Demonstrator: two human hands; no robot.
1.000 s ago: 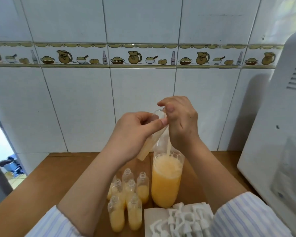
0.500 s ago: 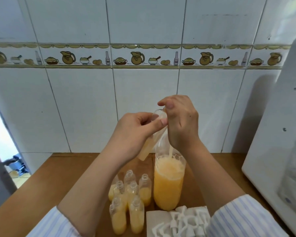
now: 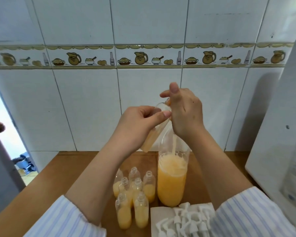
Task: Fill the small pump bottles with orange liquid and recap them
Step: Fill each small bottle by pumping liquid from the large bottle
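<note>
Gripping a tilted small pump bottle (image 3: 154, 132) above the surface (image 3: 75, 168), the left hand (image 3: 137, 124) is curling around it while the right hand (image 3: 184, 110), thumb raised, is pinching something orange at its neck; a thin stream is falling into the large bottle (image 3: 171, 182) beside seven uncapped bottles (image 3: 133, 194).

A small clear bottle (image 3: 154, 129) with orange liquid at its bottom is held up high and tilted, its open neck up and to the right. Right below it a big clear bottle (image 3: 171, 178) stands upright on the worktop, more than half full of foamy orange liquid. Just left of it stands a bunch of small open bottles (image 3: 133, 194), each partly filled, and white pump caps (image 3: 186, 219) lie on the near right.
</note>
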